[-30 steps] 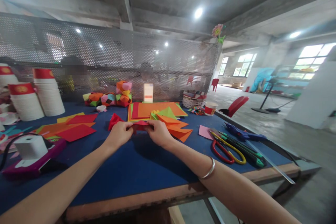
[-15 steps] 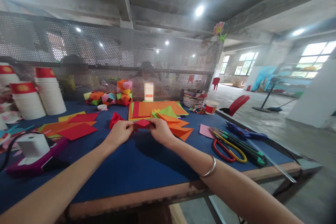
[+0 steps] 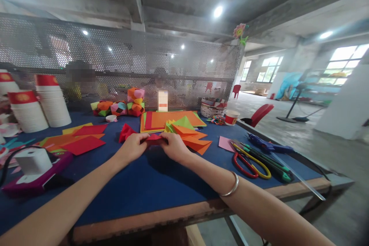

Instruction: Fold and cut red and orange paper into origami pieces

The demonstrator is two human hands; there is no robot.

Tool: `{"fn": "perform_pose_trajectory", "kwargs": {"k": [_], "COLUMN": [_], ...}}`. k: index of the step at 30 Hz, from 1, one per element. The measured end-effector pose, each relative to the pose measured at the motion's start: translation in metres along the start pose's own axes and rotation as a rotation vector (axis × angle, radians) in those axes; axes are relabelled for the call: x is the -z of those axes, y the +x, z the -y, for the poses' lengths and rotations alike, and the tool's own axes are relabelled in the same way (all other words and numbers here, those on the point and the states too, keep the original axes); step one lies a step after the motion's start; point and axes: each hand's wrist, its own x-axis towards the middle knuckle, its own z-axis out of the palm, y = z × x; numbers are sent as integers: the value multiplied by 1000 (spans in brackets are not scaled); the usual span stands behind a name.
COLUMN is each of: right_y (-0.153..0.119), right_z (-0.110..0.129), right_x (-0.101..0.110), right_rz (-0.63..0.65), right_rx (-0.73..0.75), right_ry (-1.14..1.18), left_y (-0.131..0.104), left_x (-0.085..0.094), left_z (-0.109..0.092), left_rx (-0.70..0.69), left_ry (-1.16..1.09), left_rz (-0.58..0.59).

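Between my two hands is a small piece of folded red paper [image 3: 154, 139], held just above the blue table mat [image 3: 144, 188]. My left hand [image 3: 135, 146] pinches its left end, and my right hand [image 3: 173, 144] grips its right end; both are closed. Part of the paper is hidden behind my fingers. A crumpled-looking red folded paper piece [image 3: 125, 132] lies just beyond my left hand. Beside my right hand are folded orange paper pieces [image 3: 198, 145] and a green one [image 3: 184, 122], in front of a stack of coloured paper sheets [image 3: 155, 119].
At left stand stacked paper cups [image 3: 27, 115], a purple power strip [image 3: 37, 178] and loose red and orange sheets [image 3: 83, 145]. Scissors [image 3: 250, 165] and a blue glue gun [image 3: 265, 144] lie at right. Folded paper balls [image 3: 135, 102] sit before a perforated metal screen [image 3: 184, 69].
My hands have come slightly closer together. The red paper, which showed a flat diamond face before, now looks narrower and more folded between my fingers.
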Motion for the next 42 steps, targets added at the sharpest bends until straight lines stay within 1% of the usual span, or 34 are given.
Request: {"fn": "perform_pose_trajectory", "kwargs": {"k": [3, 8, 12, 15, 20, 26, 32, 38, 42], "right_y": [-2, 0, 2, 3, 4, 3, 3, 2, 1], "right_z": [0, -4, -5, -2, -4, -6, -1, 0, -1], "right_x": [-4, -6, -8, -9, -9, -7, -6, 0, -1], "right_rz": [20, 91, 140, 151, 103, 79, 69, 32, 15], "right_rx": [8, -21, -36, -50, -113, -146, -132, -112, -76], "right_ry": [25, 113, 213, 274, 271, 211, 172, 114, 106], "left_y": [-1, -3, -2, -1, -1, -2, -2, -1, -2], "left_x": [-1, 1, 0, -1, -1, 1, 4, 8, 8], "left_z": [-1, -6, -6, -4, -4, -8, -9, -7, -5], "left_rx": [-36, -95, -108, -105, -103, -88, -56, -32, -21], "left_ry": [1, 32, 58, 77, 95, 104, 123, 114, 89], "left_rz": [22, -13, -35, -54, -97, -90, -117, -130, -109]}}
